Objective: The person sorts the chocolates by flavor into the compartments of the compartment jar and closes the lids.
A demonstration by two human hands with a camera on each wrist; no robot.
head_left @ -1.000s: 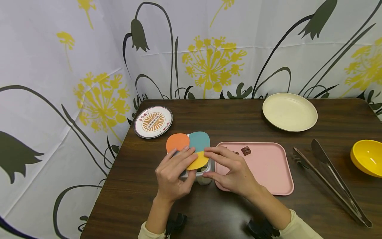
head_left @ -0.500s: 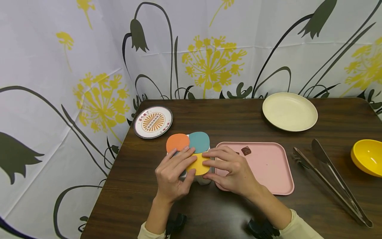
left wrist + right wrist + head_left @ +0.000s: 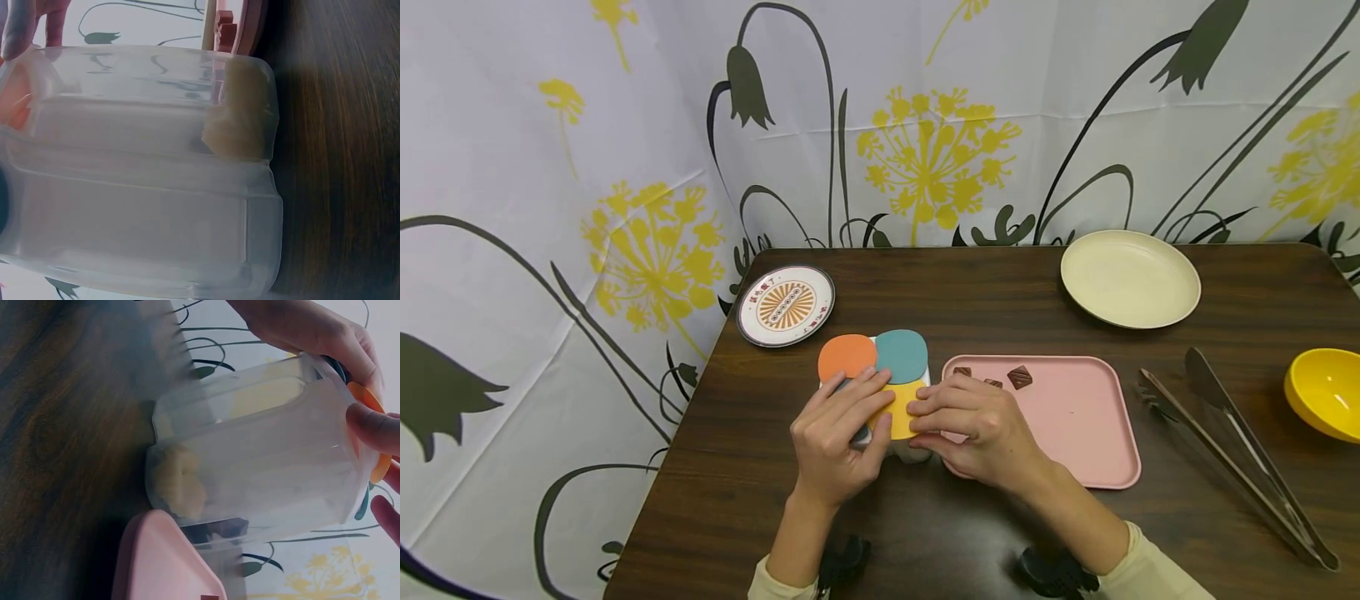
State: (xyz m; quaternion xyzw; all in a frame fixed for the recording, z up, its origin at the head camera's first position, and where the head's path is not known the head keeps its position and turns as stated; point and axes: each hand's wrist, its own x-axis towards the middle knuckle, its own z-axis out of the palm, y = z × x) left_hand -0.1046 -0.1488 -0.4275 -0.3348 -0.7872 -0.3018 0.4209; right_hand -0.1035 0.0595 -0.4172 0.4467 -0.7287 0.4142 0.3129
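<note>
A clear plastic storage box (image 3: 275,450) with several compartments stands on the table, its top covered by orange (image 3: 847,356), teal (image 3: 902,356) and yellow (image 3: 895,414) flap lids and a dark one mostly hidden. Pale tan lumps (image 3: 179,481) lie at its bottom, blurred through the plastic. My left hand (image 3: 842,429) rests over the dark lid, fingers fairly straight, fingertips reaching the yellow lid. On the right, my right hand (image 3: 973,425) has curled fingers over the yellow lid's edge, its thumb (image 3: 375,428) against the front rim. The yellow lid lies flat over its compartment.
Beside the box is a pink tray (image 3: 1075,425) with several dark chocolate-like pieces (image 3: 1020,377). Metal tongs (image 3: 1247,467) lie farther right, near a yellow bowl (image 3: 1330,396). Behind are a cream plate (image 3: 1131,279) and a patterned plate (image 3: 786,306). A flowered cloth (image 3: 1060,125) hangs behind the table.
The yellow lid, tilted up with its opening showing a second ago, has come down flat. My right fingers have followed it down and curled more. The left hand has stayed in place.
</note>
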